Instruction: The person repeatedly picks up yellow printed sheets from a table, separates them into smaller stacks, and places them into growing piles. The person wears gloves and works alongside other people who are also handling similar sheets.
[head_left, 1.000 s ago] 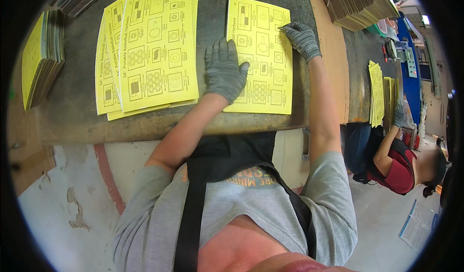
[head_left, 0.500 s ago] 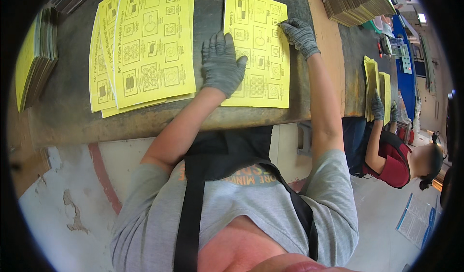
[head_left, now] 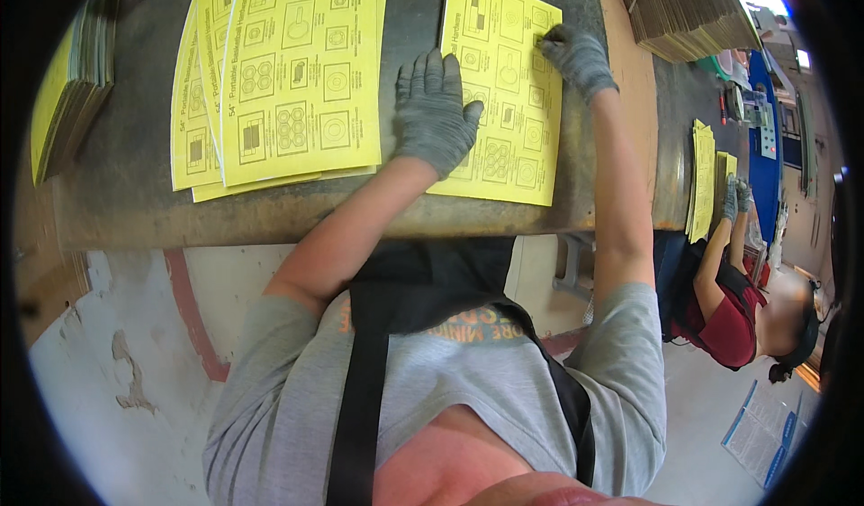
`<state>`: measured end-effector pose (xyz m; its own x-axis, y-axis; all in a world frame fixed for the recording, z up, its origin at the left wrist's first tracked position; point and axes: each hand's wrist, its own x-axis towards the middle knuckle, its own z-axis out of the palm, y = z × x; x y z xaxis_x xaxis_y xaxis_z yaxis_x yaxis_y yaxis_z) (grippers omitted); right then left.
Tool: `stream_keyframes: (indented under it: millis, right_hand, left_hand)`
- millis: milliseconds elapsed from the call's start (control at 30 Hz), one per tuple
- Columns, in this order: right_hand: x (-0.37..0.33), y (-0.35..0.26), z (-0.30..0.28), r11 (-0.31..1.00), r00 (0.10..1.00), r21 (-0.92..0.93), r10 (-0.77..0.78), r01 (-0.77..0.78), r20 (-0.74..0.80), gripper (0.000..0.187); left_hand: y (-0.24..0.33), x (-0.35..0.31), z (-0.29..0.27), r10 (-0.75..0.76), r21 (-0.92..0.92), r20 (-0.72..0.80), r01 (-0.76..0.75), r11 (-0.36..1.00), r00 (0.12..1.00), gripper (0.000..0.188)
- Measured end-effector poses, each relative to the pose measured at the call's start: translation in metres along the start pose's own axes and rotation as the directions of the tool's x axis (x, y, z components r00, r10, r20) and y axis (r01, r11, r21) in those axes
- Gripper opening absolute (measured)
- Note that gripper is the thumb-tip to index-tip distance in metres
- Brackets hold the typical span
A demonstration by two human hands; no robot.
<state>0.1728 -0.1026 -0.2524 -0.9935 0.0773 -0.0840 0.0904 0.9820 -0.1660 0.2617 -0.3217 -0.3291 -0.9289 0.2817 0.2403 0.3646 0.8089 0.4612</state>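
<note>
A yellow sheet printed with rows of small hardware drawings lies before me, close to the workbench's front edge. My left hand, in a grey glove, lies flat across its left edge, fingers stretched toward the far side. At the sheet's upper right edge, my right hand, also gloved, has its fingers curled in against the paper, seemingly pinching it; the fingertips are partly hidden. Left of my left hand rests an overlapping, slightly fanned pile of similar yellow sheets.
The dark workbench has a worn front edge. A tall stack with a yellow top stands far left, and a strapped brown stack at the far right. Beyond my right arm, a co-worker handles yellow sheets on the bench.
The whole view has shifted slightly. My right fingers are curled more tightly at the sheet's edge; my left hand stays flat on it. The co-worker's hands have come together over the right-hand yellow pile.
</note>
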Motion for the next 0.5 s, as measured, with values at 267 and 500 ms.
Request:
stream_keyframes:
  millis: [267, 500]
  right_hand:
    - [-0.025, -0.053, -0.007, 0.904, 0.991, -0.423, -0.111, 0.070, -0.074, 0.019]
    - [-0.116, -0.021, 0.029, 0.803, 0.984, 0.572, 0.167, -0.168, 0.055, 0.022]
  left_hand:
    - [-0.009, 0.002, -0.006, 0.018, 0.061, -0.036, -0.016, 0.998, 0.999, 0.068]
    - [-0.016, 0.003, -0.006, -0.010, 0.137, -0.073, 0.020, 0.990, 0.997, 0.064]
